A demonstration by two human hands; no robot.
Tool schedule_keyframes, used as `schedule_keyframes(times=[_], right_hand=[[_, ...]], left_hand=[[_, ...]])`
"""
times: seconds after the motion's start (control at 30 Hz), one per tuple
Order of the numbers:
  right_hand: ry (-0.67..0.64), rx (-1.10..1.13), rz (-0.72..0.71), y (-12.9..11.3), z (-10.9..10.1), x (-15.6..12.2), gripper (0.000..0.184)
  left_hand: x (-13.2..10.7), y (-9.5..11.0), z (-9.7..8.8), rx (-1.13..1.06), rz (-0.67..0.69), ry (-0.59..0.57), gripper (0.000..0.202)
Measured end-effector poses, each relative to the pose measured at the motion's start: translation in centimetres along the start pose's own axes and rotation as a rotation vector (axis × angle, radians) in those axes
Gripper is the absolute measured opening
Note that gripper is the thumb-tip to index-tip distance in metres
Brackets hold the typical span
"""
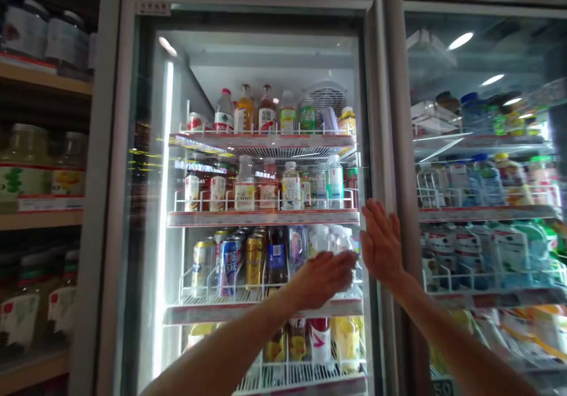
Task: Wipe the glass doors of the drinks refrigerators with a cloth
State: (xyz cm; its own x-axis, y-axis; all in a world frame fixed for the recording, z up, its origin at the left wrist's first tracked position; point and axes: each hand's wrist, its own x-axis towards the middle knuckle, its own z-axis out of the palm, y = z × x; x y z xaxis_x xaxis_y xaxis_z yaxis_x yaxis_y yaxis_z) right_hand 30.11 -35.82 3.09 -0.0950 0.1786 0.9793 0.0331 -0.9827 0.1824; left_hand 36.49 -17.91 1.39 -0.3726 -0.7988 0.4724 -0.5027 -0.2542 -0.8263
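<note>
In front of me stands a drinks fridge with a glass door [266, 59], which looks shut. My right hand [381, 242] is raised at the door's right-hand frame [381, 148], fingers stretched upward, seemingly resting on the frame. My left hand [325, 275] reaches across the glass with its fingers extended to the right, slightly blurred. Whether it touches the glass I cannot tell. Neither hand shows anything in it. Behind the left hand are clear bottles [321, 239] on the third shelf, partly covered by it. A dark bottle with a blue label [277, 257] and several cans [229, 266] stand farther left.
Wire-fronted shelves [261, 218] hold bottles and cans inside the fridge. A second glass-doored section [487, 177] with more bottles adjoins on the right. On the left, an open wooden shelf [44, 221] carries large jars [29, 165].
</note>
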Motion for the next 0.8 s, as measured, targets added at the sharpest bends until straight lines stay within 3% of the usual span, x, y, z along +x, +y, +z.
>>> schedule_keyframes(times=[0.1,0.2,0.27,0.4,0.47,0.63,0.8], right_hand=[[-0.069,0.016,-0.031,-1.5,0.0,-2.1,0.055],[-0.095,0.014,-0.024,-3.0,0.3,-3.2,0.056],[-0.108,0.022,-0.035,-4.1,0.7,-3.6,0.058],[-0.144,0.068,-0.118,-6.7,1.3,-3.9,0.061],[-0.145,0.094,-0.142,-7.8,1.6,-3.8,0.062],[-0.13,0.118,-0.119,-10.2,2.8,-3.6,0.064],[-0.176,0.114,-0.131,-12.7,4.2,-5.1,0.065]], left_hand=[[-2.8,0.2,-0.7,0.017,0.028,-0.001,0.03],[-4.0,-1.9,-1.4,0.098,-0.236,0.099,0.033],[-5.2,-2.1,-1.8,0.095,-0.288,0.112,0.034],[-9.3,0.4,-2.2,-0.042,0.013,-0.032,0.028],[-11.0,0.5,-2.6,-0.044,0.043,-0.057,0.028],[-13.5,-1.8,-3.8,0.118,-0.314,0.098,0.035],[-16.7,-1.1,-4.8,0.024,-0.034,-0.008,0.029]])
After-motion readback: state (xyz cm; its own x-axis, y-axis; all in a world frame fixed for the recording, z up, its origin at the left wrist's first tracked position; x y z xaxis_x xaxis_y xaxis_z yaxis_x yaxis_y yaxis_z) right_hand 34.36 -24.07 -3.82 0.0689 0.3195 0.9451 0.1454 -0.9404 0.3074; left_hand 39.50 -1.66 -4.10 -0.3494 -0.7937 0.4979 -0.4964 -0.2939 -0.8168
